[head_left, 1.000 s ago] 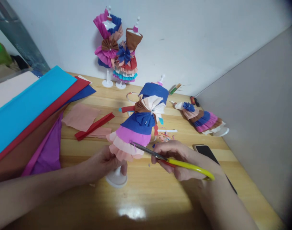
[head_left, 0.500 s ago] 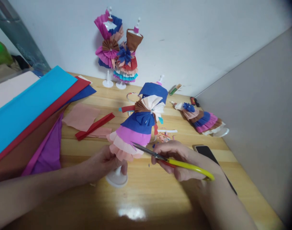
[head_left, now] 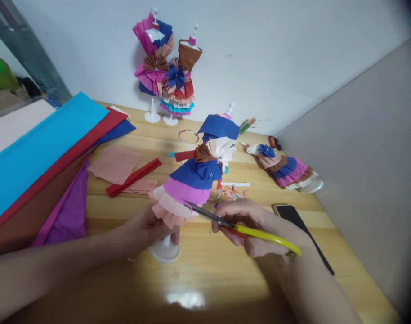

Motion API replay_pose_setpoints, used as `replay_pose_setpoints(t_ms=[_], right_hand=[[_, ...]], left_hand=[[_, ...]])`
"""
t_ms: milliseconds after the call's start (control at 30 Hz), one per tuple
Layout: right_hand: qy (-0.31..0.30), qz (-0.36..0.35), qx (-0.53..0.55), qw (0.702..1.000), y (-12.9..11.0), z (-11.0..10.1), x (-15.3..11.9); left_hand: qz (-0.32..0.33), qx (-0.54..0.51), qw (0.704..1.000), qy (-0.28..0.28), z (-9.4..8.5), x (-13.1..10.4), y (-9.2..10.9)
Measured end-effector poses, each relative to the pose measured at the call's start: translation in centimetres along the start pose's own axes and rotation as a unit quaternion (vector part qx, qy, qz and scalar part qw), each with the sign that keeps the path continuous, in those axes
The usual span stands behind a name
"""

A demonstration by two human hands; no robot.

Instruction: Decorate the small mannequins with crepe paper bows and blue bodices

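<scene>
A small mannequin in a paper dress (head_left: 192,175) leans to the right at the centre, with a blue top, a fan bow, and blue, purple and pink layers. My left hand (head_left: 151,227) is closed round its stand just under the pink hem; some fingers are hidden behind it. The white round base (head_left: 165,252) shows below. Yellow-handled scissors (head_left: 266,236) are held in my right hand (head_left: 249,225), their dark blades pointing left at the purple and pale pink layers. Whether the tips touch the paper is hard to tell.
Two dressed mannequins (head_left: 154,67) (head_left: 188,58) stand at the wall. Another dressed mannequin (head_left: 283,168) lies at the right, beyond a phone (head_left: 303,229). Coloured paper sheets (head_left: 53,148) and a red strip (head_left: 134,177) lie left. Paper scraps (head_left: 234,192) are behind my right hand.
The top of the held mannequin has tilted a little further right and the dress has turned slightly. The scissors and my right hand have hardly moved.
</scene>
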State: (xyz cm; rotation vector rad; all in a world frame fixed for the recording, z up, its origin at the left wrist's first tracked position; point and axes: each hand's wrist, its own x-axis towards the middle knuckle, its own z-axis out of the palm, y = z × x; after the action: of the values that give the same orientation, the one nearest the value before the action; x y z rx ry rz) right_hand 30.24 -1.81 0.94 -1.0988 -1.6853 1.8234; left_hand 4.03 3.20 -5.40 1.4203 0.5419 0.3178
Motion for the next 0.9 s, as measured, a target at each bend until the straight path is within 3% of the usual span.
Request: replay_pose_setpoints(t_ms=[200, 600, 767, 900], right_hand=[[0.013, -0.003, -0.002, 1.0, -0.5, 0.1, -0.1], [0.002, -0.006, -0.01, 1.0, -0.2, 0.0, -0.2], [0.035, 0.004, -0.076, 0.997, -0.8, -0.3, -1.3], [0.067, -0.042, -0.188, 0.979, -2.0, -0.9, -2.3]], left_hand=[[-0.015, 0.017, 1.0, -0.001, 0.0, -0.1, 0.3], [0.018, 0.003, 0.999, -0.026, -0.2, -0.2, 0.5], [-0.005, -0.019, 0.999, -0.025, -0.1, -0.3, 0.8], [-0.013, -0.048, 0.999, -0.014, -0.2, -0.3, 0.5]])
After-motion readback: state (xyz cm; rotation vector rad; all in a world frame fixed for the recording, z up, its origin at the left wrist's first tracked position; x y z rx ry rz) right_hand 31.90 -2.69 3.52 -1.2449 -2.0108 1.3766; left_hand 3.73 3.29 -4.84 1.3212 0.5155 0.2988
